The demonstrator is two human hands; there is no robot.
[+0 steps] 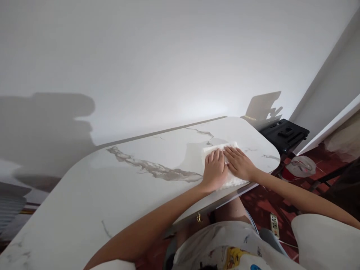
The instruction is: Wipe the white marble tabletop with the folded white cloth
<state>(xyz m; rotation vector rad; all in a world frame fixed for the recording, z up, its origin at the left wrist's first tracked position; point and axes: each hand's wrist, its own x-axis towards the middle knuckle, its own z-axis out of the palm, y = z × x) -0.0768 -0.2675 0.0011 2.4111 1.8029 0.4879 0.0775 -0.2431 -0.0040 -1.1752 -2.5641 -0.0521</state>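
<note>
A flat white sheet (pixel 236 181) with a rough, ruffled near edge lies on the marble-patterned table (pixel 140 157); I cannot tell whether it is cloth, paper or wrap. My left hand (pixel 215 170) rests palm down on its left part, fingers stretched forward. Beside it, my right hand (pixel 240 163) presses flat on the right part, with its fingers pointing up and left. The fingertips of both hands are close together near the sheet's far edge. Much of the sheet's middle is covered by the hands.
A white wall (pixel 157 67) stands behind the table. Past the right end are a black case (pixel 285 133) and a clear plastic container (pixel 300 167). A power strip (pixel 274 225) lies on the red tiled floor (pixel 261 202).
</note>
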